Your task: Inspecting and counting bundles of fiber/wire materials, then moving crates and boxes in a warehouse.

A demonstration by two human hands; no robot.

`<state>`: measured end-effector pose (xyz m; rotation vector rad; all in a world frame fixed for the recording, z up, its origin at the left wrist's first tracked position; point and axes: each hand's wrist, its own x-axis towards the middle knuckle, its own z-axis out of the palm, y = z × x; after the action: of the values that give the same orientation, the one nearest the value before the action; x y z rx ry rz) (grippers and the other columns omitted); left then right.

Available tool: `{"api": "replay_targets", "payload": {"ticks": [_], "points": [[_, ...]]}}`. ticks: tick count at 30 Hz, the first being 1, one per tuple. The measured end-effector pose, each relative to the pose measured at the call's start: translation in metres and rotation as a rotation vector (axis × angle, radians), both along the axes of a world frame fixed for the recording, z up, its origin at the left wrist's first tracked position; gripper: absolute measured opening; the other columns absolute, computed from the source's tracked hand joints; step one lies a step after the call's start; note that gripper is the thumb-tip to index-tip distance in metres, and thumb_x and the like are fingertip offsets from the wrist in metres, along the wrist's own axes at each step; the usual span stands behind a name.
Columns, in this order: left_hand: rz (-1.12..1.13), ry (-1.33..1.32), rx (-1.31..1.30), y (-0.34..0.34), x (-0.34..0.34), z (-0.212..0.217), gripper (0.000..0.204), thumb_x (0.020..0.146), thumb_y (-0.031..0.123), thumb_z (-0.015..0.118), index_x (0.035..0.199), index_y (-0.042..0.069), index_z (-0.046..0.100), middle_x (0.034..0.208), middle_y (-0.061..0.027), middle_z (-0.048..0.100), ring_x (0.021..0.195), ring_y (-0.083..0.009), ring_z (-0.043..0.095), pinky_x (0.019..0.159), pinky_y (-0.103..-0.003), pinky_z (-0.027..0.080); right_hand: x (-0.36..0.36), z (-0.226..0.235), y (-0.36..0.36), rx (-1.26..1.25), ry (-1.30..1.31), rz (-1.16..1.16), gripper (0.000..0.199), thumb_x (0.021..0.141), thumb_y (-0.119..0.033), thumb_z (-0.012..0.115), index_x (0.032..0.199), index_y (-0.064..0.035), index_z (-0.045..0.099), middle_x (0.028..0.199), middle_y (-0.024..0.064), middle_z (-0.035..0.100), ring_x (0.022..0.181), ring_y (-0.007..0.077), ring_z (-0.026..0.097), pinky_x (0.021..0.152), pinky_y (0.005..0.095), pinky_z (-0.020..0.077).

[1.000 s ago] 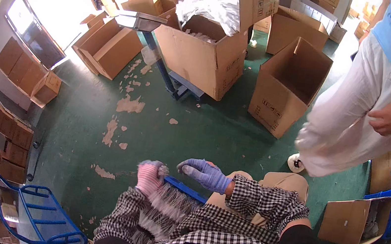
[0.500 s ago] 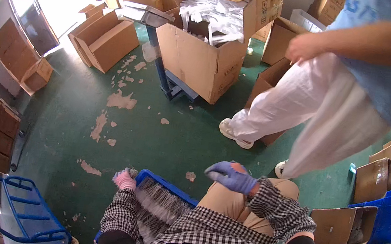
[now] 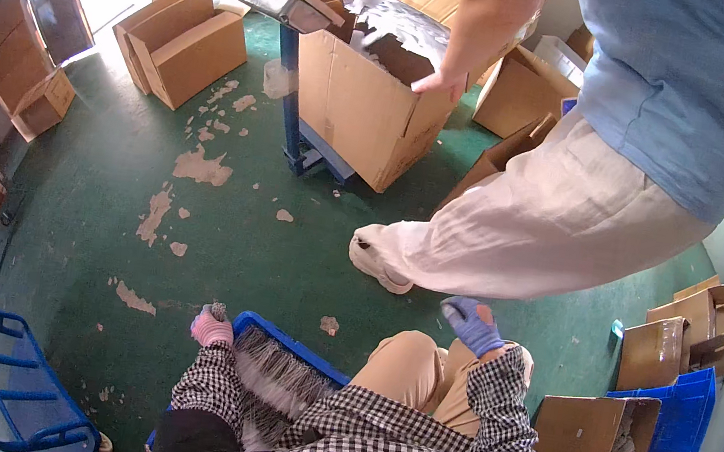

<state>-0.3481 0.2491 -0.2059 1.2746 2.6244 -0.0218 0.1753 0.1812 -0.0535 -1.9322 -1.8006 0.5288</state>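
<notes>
My left hand (image 3: 212,327), in a pink glove with greyish fingertips, is closed beside the far left corner of a blue crate (image 3: 295,339). Whatever it may hold is too small to make out. Many thin grey and white strips (image 3: 280,381) fill the crate, which stands left of my knees, partly hidden by my sleeve and checked apron. Above my right knee hovers my right hand (image 3: 473,325), in a purple-blue glove with a patch of skin showing. Its fingers are curled together, and anything inside them is hidden.
A person (image 3: 656,110) in a blue shirt leans over a large carton (image 3: 351,104) of white pieces on a platform scale (image 3: 287,86). A blue-framed trolley (image 3: 33,393) stands at left. Cartons (image 3: 592,430) and a blue bin (image 3: 677,418) line the right.
The other person has stepped left and bent forward, a hand now at the large carton's edge. My right hand has shifted right over the knee. My left hand stays beside the crate.
</notes>
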Motion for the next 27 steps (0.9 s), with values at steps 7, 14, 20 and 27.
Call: {"api": "replay_targets", "payload": {"ticks": [7, 14, 20, 27], "points": [[-0.005, -0.009, 0.014, -0.002, -0.002, -0.009, 0.039, 0.074, 0.029, 0.077, 0.106, 0.012, 0.063, 0.101, -0.0119, 0.068, 0.102, -0.0299, 0.063, 0.089, -0.043, 0.049, -0.021, -0.01, 0.014, -0.33, -0.117, 0.198, 0.033, 0.088, -0.037, 0.06, 0.109, -0.0112, 0.067, 0.1, 0.0121, 0.07, 0.092, 0.0298, 0.067, 0.082, 0.0384, 0.0518], [-0.023, -0.029, -0.006, 0.002, -0.007, -0.015, 0.041, 0.074, 0.03, 0.077, 0.109, 0.013, 0.063, 0.102, -0.0112, 0.067, 0.104, -0.0303, 0.062, 0.092, -0.043, 0.047, -0.023, -0.022, 0.02, -0.467, -0.17, 0.16, 0.037, 0.089, -0.039, 0.059, 0.113, -0.0122, 0.064, 0.104, 0.012, 0.07, 0.096, 0.0298, 0.066, 0.086, 0.039, 0.0509], [-0.025, -0.016, -0.011, 0.002, -0.005, -0.008, 0.038, 0.075, 0.027, 0.077, 0.107, 0.011, 0.062, 0.1, -0.0121, 0.069, 0.099, -0.0304, 0.066, 0.085, -0.041, 0.052, -0.033, -0.024, 0.024, -0.487, -0.196, 0.209, 0.039, 0.089, -0.042, 0.057, 0.115, -0.013, 0.064, 0.106, 0.0122, 0.069, 0.098, 0.031, 0.065, 0.087, 0.0411, 0.0501], [-0.021, -0.044, -0.014, 0.004, -0.009, -0.013, 0.043, 0.076, 0.03, 0.077, 0.112, 0.013, 0.062, 0.102, -0.0116, 0.069, 0.101, -0.03, 0.065, 0.087, -0.04, 0.051, -0.04, -0.024, 0.028, -0.511, -0.217, 0.248, 0.04, 0.09, -0.04, 0.057, 0.116, -0.0117, 0.063, 0.107, 0.0142, 0.069, 0.1, 0.032, 0.064, 0.088, 0.0407, 0.0496]]}}
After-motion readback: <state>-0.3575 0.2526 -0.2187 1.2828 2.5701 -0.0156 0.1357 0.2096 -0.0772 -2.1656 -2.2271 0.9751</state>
